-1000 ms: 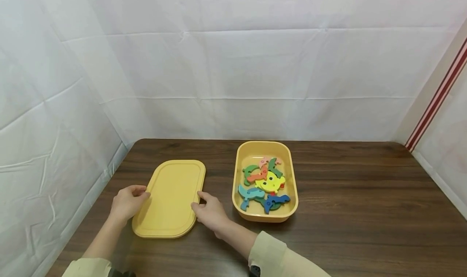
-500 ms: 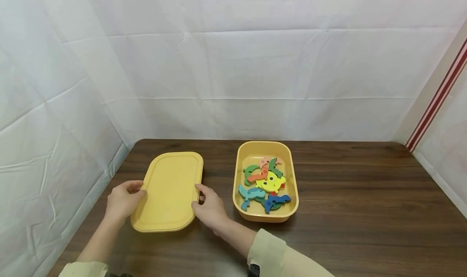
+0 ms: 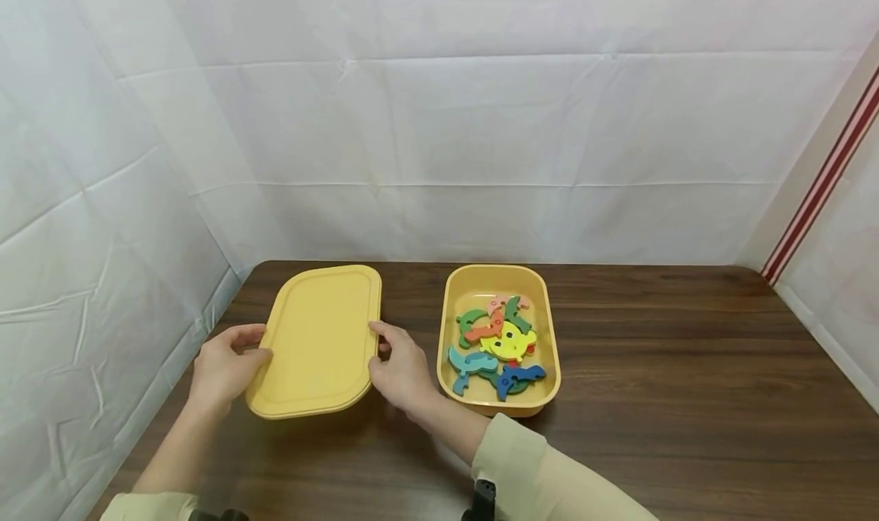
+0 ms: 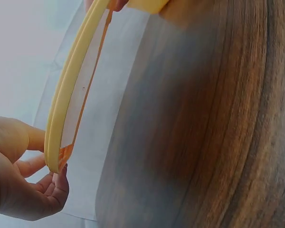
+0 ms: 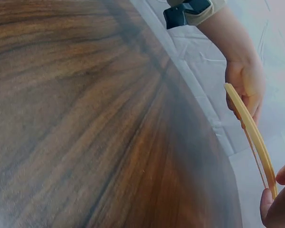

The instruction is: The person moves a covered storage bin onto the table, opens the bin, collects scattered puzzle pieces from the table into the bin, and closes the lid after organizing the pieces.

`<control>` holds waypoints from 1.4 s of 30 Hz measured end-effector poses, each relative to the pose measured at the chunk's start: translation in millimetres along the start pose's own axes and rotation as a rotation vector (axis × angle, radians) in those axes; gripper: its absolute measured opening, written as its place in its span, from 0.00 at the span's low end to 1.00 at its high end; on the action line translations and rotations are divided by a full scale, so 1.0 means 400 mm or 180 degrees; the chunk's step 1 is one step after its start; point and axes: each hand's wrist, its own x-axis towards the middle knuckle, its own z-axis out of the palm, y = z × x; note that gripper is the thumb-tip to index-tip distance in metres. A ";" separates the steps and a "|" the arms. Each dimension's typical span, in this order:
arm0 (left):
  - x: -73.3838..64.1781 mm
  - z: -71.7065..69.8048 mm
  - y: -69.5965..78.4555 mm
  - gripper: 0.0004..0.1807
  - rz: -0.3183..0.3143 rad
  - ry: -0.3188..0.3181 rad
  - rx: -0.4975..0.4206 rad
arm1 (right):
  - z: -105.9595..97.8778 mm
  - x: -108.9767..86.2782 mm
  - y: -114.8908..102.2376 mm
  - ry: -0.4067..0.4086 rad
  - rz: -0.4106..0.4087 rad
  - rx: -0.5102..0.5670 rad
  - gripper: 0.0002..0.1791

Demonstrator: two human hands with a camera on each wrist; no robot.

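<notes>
Between my two hands a yellow rounded rectangular lid (image 3: 319,342) is held up off the table, its near edge lower than its far edge in the head view. My left hand (image 3: 225,365) pinches its left rim, thumb on top and fingers beneath. On the opposite rim my right hand (image 3: 405,368) pinches it the same way. Edge-on in the left wrist view, the lid (image 4: 69,90) shows a thin rim with orange along its underside. To the right stands an uncovered yellow box (image 3: 500,409) holding several colourful animal-shaped pieces, among them a yellow one (image 3: 510,344) with eyes and a dark blue one (image 3: 515,377).
The dark wooden table (image 3: 673,368) stretches right of the box and in front of the lid. White cloth (image 3: 474,132) hangs behind and at the left. A red-striped strip (image 3: 824,178) runs down at the right.
Both hands have raised the lid off the table and carried it slightly away from me, toward the far edge. The box and its pieces have stayed put.
</notes>
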 end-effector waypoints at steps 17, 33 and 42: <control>-0.006 0.047 0.080 0.26 -0.0011 0.0033 -0.0363 | -0.093 0.016 -0.011 0.0078 0.0064 -0.0214 0.33; -0.007 0.113 0.138 0.29 -0.0143 -0.0398 -0.0757 | -0.182 0.024 0.007 0.0121 0.0434 0.0016 0.36; -0.007 0.140 0.179 0.28 -0.0093 -0.0491 -0.0926 | -0.235 0.021 0.006 0.0129 0.0780 0.0221 0.35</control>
